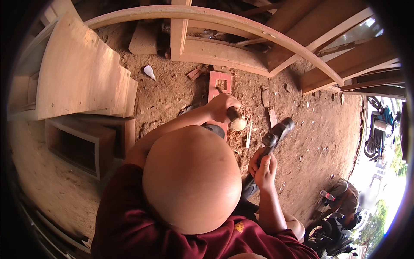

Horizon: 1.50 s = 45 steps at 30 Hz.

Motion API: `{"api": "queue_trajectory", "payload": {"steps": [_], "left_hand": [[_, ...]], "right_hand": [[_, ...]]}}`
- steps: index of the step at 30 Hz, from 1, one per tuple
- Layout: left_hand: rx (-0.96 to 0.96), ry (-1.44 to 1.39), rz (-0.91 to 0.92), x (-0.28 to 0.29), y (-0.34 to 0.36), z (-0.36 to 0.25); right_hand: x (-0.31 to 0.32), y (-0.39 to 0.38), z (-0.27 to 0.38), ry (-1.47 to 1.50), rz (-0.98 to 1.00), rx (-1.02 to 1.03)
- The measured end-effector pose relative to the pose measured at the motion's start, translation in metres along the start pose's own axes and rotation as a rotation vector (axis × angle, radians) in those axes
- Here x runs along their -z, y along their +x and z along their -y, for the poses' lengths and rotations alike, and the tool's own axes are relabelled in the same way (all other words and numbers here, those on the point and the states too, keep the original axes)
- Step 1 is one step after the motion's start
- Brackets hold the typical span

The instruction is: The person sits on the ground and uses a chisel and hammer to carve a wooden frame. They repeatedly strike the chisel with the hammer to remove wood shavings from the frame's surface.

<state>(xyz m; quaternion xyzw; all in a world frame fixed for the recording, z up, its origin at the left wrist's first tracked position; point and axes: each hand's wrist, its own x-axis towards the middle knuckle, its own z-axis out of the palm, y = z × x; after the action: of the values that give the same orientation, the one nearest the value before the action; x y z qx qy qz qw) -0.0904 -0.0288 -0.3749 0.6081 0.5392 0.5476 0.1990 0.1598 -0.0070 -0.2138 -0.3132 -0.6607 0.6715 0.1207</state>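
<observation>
Left hand (222, 107) fisted round chisel (233, 114), tip on red board (220, 84) at 12 o'clock. Right hand (264, 169) clenching raised hammer (276, 134). Keep chisel steady; strike handle end squarely.

No packages, labels, signs or screens show anywhere around this dirt-floored woodworking spot.

This is an open-air carpentry workshop on bare, reddish dirt ground (319, 129) strewn with wood chips. Stacked planks (82, 73), a curved wooden arch frame (241, 26) and door or window frames (82, 146) lie about, with a mortised red wood piece (221, 82) on the ground. Parked motorbikes (375, 129) stand at the sunlit edge.
</observation>
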Motion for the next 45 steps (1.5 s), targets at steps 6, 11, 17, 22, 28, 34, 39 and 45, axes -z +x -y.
{"api": "queue_trajectory", "payload": {"steps": [6,11,17,22,28,34,39,45], "left_hand": [[-0.050,-0.085,0.017,0.002,-0.002,0.008],[-0.071,-0.046,0.164,0.017,-0.007,0.005],[-0.085,-0.042,0.178,0.014,-0.004,-0.002],[-0.089,0.038,0.222,0.019,-0.009,0.001],[-0.119,0.059,0.239,0.019,-0.010,0.006],[-0.127,0.051,0.235,0.013,-0.009,0.007],[-0.132,0.081,0.328,0.022,-0.018,0.006],[-0.167,0.089,0.228,0.022,-0.014,0.006]], "right_hand": [[-0.002,0.000,-0.051,-0.257,0.008,0.168],[-0.027,0.007,-0.037,-0.699,0.076,-0.021],[-0.035,0.013,-0.067,-0.804,0.038,0.029],[-0.044,-0.002,-0.077,-0.651,-0.036,0.242],[-0.048,-0.011,-0.087,-0.558,-0.050,0.244],[-0.054,-0.012,-0.082,-0.530,-0.029,0.135],[-0.051,0.004,-0.090,-0.613,-0.005,-0.001],[-0.050,0.001,-0.110,-0.717,-0.009,0.223]]}}
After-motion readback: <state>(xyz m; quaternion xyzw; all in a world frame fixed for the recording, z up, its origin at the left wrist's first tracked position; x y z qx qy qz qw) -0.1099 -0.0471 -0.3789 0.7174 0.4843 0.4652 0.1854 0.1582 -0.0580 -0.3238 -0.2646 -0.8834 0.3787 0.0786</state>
